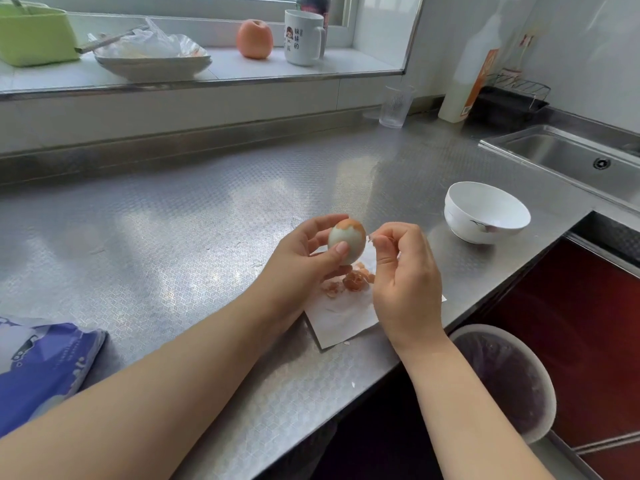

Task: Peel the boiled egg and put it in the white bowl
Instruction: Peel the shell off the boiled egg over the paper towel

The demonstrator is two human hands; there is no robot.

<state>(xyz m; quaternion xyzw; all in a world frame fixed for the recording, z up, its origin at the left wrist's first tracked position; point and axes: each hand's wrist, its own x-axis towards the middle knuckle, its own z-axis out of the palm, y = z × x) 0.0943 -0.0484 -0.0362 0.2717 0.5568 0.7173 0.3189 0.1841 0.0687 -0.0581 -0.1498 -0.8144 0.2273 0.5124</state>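
My left hand (304,251) holds the boiled egg (348,237) upright between thumb and fingers, above a white paper napkin (343,317). Most of the egg is bare white; brown shell still caps its top and right side. My right hand (405,275) is just right of the egg, fingers pinched on a small bit of shell (371,239). Peeled brown shell pieces (353,282) lie on the napkin under the egg. The white bowl (485,211) stands on the steel counter to the right, with nothing in it.
A sink (575,157) lies at the far right, a clear glass (396,105) at the back. A lined bin (505,379) sits below the counter edge. A blue packet (45,365) lies at the left. On the sill are an apple (254,39), a mug (304,38) and a plate (152,62).
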